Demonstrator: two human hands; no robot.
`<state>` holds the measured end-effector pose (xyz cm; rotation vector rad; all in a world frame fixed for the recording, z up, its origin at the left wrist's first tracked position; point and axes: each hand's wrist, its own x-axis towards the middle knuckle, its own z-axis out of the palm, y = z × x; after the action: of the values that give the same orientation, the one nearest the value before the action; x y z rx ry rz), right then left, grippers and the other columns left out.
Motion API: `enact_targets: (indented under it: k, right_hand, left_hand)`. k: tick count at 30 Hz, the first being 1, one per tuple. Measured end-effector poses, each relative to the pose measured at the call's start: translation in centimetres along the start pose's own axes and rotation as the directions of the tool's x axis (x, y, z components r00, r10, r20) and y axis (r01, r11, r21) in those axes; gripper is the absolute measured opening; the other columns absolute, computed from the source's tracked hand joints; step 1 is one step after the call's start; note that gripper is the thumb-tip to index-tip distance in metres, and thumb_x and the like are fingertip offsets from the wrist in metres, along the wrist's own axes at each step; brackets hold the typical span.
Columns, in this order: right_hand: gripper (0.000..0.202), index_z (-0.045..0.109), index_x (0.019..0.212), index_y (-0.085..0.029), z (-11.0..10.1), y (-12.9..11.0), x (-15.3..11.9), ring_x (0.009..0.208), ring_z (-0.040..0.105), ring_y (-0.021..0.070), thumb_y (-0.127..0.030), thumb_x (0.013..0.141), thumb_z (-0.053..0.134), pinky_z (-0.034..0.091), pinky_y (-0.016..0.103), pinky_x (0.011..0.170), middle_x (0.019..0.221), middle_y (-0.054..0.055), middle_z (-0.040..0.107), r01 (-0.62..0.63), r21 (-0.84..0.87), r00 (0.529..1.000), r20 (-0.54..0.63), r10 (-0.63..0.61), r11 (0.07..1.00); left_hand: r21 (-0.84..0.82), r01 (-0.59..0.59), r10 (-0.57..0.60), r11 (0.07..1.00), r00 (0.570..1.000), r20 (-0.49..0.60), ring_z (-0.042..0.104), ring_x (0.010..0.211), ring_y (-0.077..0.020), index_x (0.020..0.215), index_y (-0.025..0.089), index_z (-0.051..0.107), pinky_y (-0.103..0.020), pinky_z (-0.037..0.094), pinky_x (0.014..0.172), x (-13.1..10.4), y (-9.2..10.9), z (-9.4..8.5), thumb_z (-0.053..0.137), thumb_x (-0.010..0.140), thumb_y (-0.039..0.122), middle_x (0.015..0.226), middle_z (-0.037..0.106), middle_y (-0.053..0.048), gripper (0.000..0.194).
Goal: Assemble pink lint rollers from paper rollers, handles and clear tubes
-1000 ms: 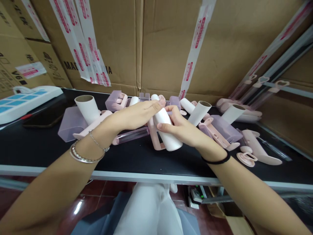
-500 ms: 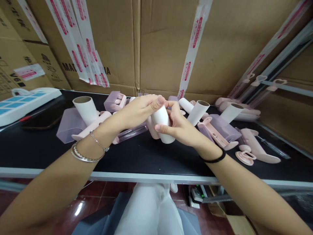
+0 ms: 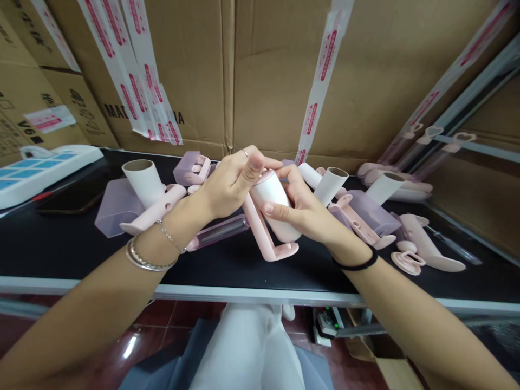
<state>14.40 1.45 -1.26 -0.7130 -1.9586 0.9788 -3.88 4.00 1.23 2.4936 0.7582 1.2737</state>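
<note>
My right hand (image 3: 300,203) is closed round a white roll (image 3: 278,208) with a pink end piece at its top, thumb along its near side. My left hand (image 3: 231,181) is bent over the upper end of a pink bracket (image 3: 260,230), with its thumb raised and its fingers reaching across the top of the roll. That bracket slants down beside the roll, and its curved lower end plate stands apart from the roll's bottom. How the two meet at the top is hidden by my fingers. Behind my left wrist lies a clear pinkish case (image 3: 219,232).
On the black table (image 3: 227,271), left, are a white tube (image 3: 142,181), a lilac case (image 3: 116,208), another pink bracket (image 3: 156,208), a phone (image 3: 71,201) and a white block with blue panels (image 3: 49,170). Several similar parts lie right. A cardboard wall (image 3: 268,81) stands behind.
The roll has tilted more, and its pink end piece now shows. The pink bracket has swung out below it, its lower end plate in view. My left thumb has lifted off the roll.
</note>
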Motion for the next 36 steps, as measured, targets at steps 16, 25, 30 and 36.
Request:
enact_targets:
  k: [16, 25, 30, 36]
  right_hand:
    - [0.050, 0.040, 0.114, -0.024, 0.1, -1.0, -0.3, 0.108, 0.056, 0.0203, -0.050, 0.081, 0.066, 0.047, 0.038, 0.093, 0.116, 0.006, 0.055, -0.001, -0.033, 0.994, -0.113, -0.003, 0.999]
    - [0.061, 0.026, 0.136, -0.033, -0.1, -0.1, 0.3, 0.131, 0.045, 0.0200, -0.040, 0.086, 0.060, 0.044, 0.043, 0.107, 0.148, 0.004, 0.039, 0.009, 0.115, 0.974, -0.228, 0.017, 0.993]
    - [0.046, 0.041, 0.128, -0.025, 0.0, 0.2, 0.5, 0.129, 0.047, 0.0215, -0.034, 0.086, 0.058, 0.039, 0.043, 0.111, 0.142, 0.005, 0.046, 0.003, 0.078, 0.968, -0.251, 0.017, 0.997]
    - [0.040, 0.045, 0.120, -0.026, 0.7, 0.8, 0.6, 0.121, 0.053, 0.0236, -0.034, 0.084, 0.061, 0.041, 0.047, 0.108, 0.132, 0.006, 0.053, -0.005, 0.159, 0.949, -0.310, 0.055, 0.987]
  left_hand:
    - [0.277, -0.126, 0.180, 0.952, 0.968, -0.176, 0.057, 0.090, -0.0216, 0.100, 0.020, 0.051, -0.037, 0.050, 0.081, -0.6, 0.7, 1.3, 0.016, 0.091, 0.070, 0.099, 0.057, -0.011, 0.061]
    - [0.210, -0.271, 0.254, 0.939, 0.961, 0.105, 0.028, 0.140, -0.0369, 0.145, 0.026, 0.007, -0.057, 0.030, 0.113, -0.9, 1.1, 2.9, 0.077, 0.065, 0.058, 0.148, 0.029, -0.019, 0.111]
    - [0.234, -0.208, 0.171, 0.950, 0.970, 0.170, 0.004, 0.148, -0.0411, 0.149, 0.029, -0.004, -0.066, 0.015, 0.115, -1.2, 0.9, 3.4, 0.086, 0.059, 0.041, 0.157, 0.015, -0.019, 0.128]
    - [0.237, -0.212, 0.166, 0.948, 0.966, 0.199, 0.000, 0.146, -0.0472, 0.151, 0.025, 0.001, -0.072, 0.017, 0.112, -1.4, 0.7, 3.6, 0.091, 0.042, 0.051, 0.159, 0.008, -0.021, 0.144]
